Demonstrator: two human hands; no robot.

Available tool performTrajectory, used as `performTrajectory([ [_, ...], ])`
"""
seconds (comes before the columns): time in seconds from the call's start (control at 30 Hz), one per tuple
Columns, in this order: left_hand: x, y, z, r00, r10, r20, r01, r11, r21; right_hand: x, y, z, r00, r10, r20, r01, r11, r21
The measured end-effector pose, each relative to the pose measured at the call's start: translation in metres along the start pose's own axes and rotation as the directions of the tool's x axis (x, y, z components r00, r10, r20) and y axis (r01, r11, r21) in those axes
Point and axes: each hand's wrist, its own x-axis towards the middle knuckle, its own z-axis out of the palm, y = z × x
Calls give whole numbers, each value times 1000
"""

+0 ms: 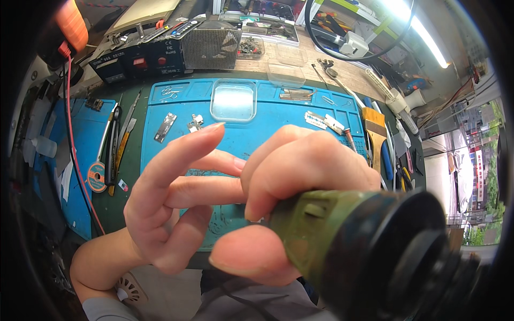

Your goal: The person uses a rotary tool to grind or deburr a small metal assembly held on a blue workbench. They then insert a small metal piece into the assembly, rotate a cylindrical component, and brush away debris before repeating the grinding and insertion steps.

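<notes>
My right hand (310, 166) is wrapped round a green and black hand-held power tool (316, 219), whose black rear end points toward the lower right. Its exact kind does not show. The thumb lies along the near side, and the bent fingers cover the tool's front end. From the left, my left hand (166, 203) meets those fingers with two fingertips drawn together. One finger is raised, another curled below. Whatever the left fingertips grip is hidden behind the right hand. Both hands are above a blue work mat (300, 142) with dark smudges.
A clear plastic tray (234, 101) stands at the mat's back, with small metal parts (195, 123) and blades (315, 119) nearby. A wide brush (374, 128) and other tools line the right; tweezers and knives (126, 134) lie left. A black box (139, 61) stands behind.
</notes>
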Motion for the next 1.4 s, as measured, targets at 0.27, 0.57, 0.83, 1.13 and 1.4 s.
performTrajectory([
  [0.27, 0, 3, 3, 1000, -10, -19, 10, 1000, 0, 1, -2, -1, 1000, -1, 2, 1, 1000, -15],
  [0.57, 18, 26, -7, 987, -126, 95, 119, 990, 79, 2, 10, 2, 993, -100, -70, 97, 994, -44],
  [0.83, 19, 27, -8, 993, -83, 85, 78, 995, 58, 1, 3, 2, 999, -41, -32, 41, 999, -2],
  [1.13, 14, 14, -9, 996, 2, 90, -9, 997, 75, 0, 3, 3, 998, -45, -38, 44, 999, -9],
  [1.4, 4, 6, -3, 999, -23, 30, 22, 1000, 9, 6, 20, 18, 962, -203, -183, 188, 977, -96],
])
